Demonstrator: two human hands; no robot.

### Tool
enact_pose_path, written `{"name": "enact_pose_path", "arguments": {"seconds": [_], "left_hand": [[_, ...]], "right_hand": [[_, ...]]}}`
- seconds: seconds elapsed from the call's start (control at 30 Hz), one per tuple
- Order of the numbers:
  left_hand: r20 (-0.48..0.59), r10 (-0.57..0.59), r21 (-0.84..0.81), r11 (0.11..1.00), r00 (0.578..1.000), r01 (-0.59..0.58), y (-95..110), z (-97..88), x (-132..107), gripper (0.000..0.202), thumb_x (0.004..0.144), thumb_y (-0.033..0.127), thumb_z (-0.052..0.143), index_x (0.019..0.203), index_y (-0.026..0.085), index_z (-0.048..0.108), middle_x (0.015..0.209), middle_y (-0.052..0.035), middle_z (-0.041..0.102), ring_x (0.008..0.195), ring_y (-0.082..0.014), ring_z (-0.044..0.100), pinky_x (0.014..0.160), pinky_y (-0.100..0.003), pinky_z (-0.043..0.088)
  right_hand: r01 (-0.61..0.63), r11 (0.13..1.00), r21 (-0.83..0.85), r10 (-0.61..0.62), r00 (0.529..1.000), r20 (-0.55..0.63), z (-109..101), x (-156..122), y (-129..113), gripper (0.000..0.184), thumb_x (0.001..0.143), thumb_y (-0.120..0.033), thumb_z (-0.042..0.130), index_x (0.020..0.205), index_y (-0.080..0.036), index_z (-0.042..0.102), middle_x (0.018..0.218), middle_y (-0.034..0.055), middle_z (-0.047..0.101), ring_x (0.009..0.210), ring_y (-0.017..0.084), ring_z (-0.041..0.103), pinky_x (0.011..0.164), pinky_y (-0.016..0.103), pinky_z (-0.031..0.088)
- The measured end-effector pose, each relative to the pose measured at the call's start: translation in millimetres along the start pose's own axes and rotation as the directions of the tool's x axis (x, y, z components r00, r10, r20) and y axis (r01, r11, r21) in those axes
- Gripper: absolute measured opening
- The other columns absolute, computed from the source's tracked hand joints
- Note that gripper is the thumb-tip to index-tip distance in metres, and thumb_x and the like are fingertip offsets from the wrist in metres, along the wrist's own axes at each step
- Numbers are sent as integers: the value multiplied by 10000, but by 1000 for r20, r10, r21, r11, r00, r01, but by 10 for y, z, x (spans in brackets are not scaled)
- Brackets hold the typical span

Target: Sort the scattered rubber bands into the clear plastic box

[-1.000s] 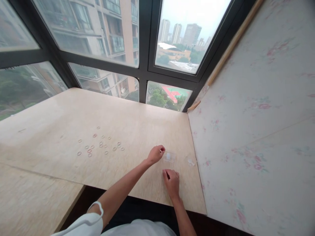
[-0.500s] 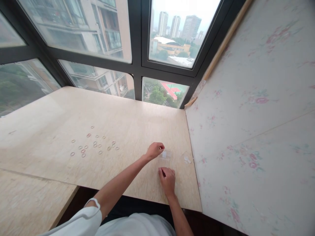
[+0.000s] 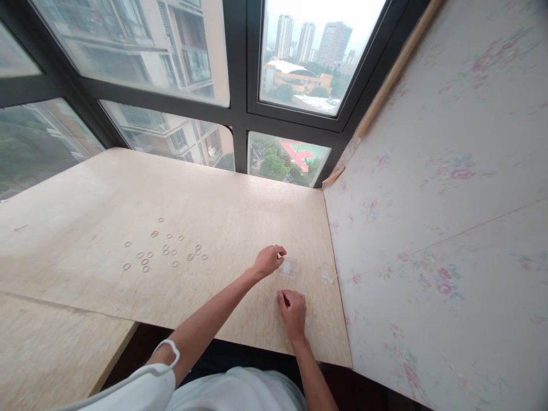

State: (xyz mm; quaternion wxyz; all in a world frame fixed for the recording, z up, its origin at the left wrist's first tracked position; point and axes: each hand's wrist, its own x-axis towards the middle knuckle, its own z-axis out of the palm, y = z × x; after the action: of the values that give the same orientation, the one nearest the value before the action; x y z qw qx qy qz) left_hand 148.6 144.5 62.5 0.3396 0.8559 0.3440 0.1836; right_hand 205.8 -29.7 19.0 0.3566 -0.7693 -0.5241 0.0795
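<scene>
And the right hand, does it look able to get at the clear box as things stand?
Probably yes. The right hand is just on the near side of the clear box, with only tabletop visible between them; the left hand is by the box's far-left corner, seemingly out of the way.

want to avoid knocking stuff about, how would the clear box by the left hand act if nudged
The clear box is probably light, as it looks small and made of see-through plastic. Low and straight-edged, it would likely slide over the smooth-looking pale surface rather than roll or tip.
</scene>
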Motion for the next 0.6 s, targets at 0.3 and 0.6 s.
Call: {"name": "enact_pose_path", "arguments": {"seconds": [0.3, 0.6], "left_hand": [[-314, -254, -214, 958, 915, 192, -419, -192, -781, 113, 792, 154, 530, 810, 177, 639, 788, -28, 676, 669, -142, 586, 673, -265, 451], [-423, -175, -124, 983, 889, 135, -700, -133, -1623, 154, 810, 134, 479, 874, 168, 614, 817, -64, 646, 779, -191, 592, 688, -301, 466]], "right_hand": [[-65, 994, 84, 63, 998, 23, -26, 10, -6, 345, 888, -412, 461, 721, -178, 653, 652, 12, 626, 624, 166, 541, 688, 300, 391], [78, 910, 407, -237, 904, 356, 373, 548, -1207, 244, 891, -347, 469, 1017, -179, 593, 618, -43, 548, 556, 105, 515, 562, 201, 405]]}}
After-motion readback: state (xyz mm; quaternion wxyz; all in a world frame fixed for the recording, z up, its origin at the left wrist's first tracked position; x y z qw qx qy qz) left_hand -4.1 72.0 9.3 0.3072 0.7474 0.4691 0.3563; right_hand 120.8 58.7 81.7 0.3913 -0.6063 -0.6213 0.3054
